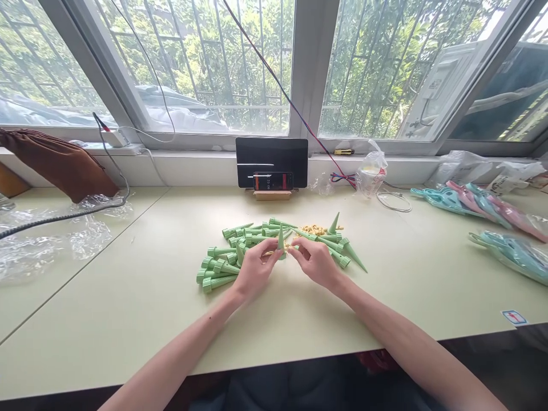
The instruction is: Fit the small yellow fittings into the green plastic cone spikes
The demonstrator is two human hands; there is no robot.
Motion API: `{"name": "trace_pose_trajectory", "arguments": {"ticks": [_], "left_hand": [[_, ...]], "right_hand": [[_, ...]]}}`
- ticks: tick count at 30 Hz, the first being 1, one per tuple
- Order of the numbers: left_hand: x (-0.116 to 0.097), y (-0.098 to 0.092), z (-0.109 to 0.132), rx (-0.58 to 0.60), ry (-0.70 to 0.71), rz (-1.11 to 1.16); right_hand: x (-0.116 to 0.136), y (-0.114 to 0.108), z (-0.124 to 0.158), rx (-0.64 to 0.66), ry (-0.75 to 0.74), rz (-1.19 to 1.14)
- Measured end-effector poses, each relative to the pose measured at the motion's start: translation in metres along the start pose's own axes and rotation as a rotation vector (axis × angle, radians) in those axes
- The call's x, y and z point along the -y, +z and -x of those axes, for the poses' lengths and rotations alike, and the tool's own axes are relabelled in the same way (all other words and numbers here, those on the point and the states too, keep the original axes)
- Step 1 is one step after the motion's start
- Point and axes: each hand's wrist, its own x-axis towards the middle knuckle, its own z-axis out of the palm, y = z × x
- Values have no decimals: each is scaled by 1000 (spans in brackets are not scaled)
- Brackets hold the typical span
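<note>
My left hand (253, 268) is closed on a green cone-shaped spike (281, 240), which stands point up between my two hands. My right hand (314, 260) is pinched close to the spike's base, and what its fingers hold is too small to name. Around my hands lies a pile of several more green spikes (222, 264), most on their sides, one upright (334, 224). A small heap of yellow pieces (314, 229) lies just behind the pile.
The pale table (141, 297) runs under a window. A dark tablet (271, 161) and a phone (273, 181) stand at the back. Clear plastic wrap (47, 240) and a brown bag (60, 162) lie left. Bagged pastel items (483, 201) lie right.
</note>
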Motion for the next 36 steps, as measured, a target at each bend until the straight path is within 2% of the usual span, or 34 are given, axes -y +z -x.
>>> {"name": "trace_pose_trajectory", "arguments": {"ticks": [7,12,15,23,29,36], "left_hand": [[5,4,4,20,58,-156],[11,7,5,66,140,-348],[13,7,5,93,140,-423],[15,5,3,118,91,-427],[14,6,3,182,99,-417],[12,7,4,176,134,-422]], "right_hand": [[5,-6,-1,-111,-15,-29],[7,-5,-1,-81,-39,-68],[6,-4,-1,-65,-50,-83],[6,-3,0,17,-43,-142],[7,0,0,30,-93,-121],[8,-1,0,-4,-131,-109]]}}
